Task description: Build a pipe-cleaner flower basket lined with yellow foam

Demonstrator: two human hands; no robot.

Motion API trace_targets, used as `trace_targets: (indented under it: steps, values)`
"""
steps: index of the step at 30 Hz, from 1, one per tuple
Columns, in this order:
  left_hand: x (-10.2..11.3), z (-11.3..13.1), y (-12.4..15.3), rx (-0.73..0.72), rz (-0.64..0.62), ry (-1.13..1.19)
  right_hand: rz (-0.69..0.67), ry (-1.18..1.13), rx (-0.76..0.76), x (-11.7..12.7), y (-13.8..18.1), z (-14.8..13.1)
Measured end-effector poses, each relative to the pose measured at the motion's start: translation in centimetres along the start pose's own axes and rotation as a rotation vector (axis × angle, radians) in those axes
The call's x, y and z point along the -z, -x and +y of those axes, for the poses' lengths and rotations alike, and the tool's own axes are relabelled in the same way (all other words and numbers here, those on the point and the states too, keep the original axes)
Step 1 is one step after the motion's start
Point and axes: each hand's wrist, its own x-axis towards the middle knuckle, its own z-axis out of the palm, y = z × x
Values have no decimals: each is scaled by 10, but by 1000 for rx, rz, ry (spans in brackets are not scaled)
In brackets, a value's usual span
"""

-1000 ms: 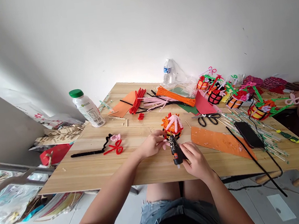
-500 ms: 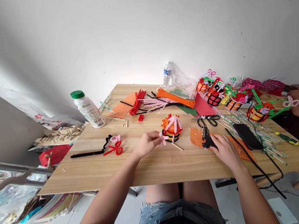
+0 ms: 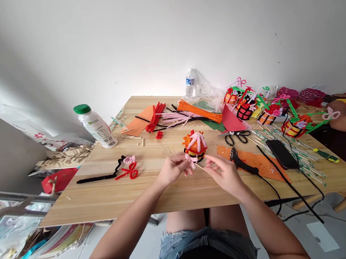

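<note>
My left hand (image 3: pixel 174 169) pinches a small pink pipe-cleaner flower (image 3: pixel 191 160) just in front of a little pipe-cleaner basket (image 3: pixel 195 144). That basket is orange, yellow and black, with pink strips over its top. At the near end of a thin wooden stick (image 3: pixel 199 167), the fingers of my right hand (image 3: pixel 223 172) close in a pinch. The stick's other end points toward the pink flower. A black hot glue gun (image 3: pixel 243 164) lies on an orange sheet (image 3: pixel 268 167) to the right of my right hand.
Black-handled scissors (image 3: pixel 238 138), a phone (image 3: pixel 282 154) and a screwdriver (image 3: pixel 326 155) lie to the right. Finished baskets (image 3: pixel 268 114) stand behind them. Pipe-cleaner bundles (image 3: pixel 200 111) lie at the back. A white bottle (image 3: pixel 97 128) and red bow (image 3: pixel 129 172) are at left.
My right hand has let go of the glue gun, now lying on the orange sheet, and moved left to the wooden stick. My left hand still holds the pink flower.
</note>
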Motion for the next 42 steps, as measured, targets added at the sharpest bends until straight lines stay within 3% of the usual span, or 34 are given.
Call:
trace_targets:
  steps: [4,11,15,20,23,31,37,42]
  values:
    - [-3,-3,1,114,-76,60,-11,-151,-33,-30,-22,-15]
    - [6,-1,1,255,-185,-5,-315,-119,77,-13,-45,-5]
    - [7,1,1,276,-229,-50,-387,-71,184,-18,-47,-2]
    - [5,-1,2,281,-224,-58,-318,-80,146,-24,-49,-4]
    - [4,-1,1,270,-135,9,-275,-72,95,-24,-49,-6]
    - [0,6,0,283,110,380,73,-94,43,-28,-42,5]
    - [-7,3,-2,65,244,88,111,-168,-11,-36,-36,7]
    - [9,22,-20,6,48,-206,162,-87,71,-28,-42,6]
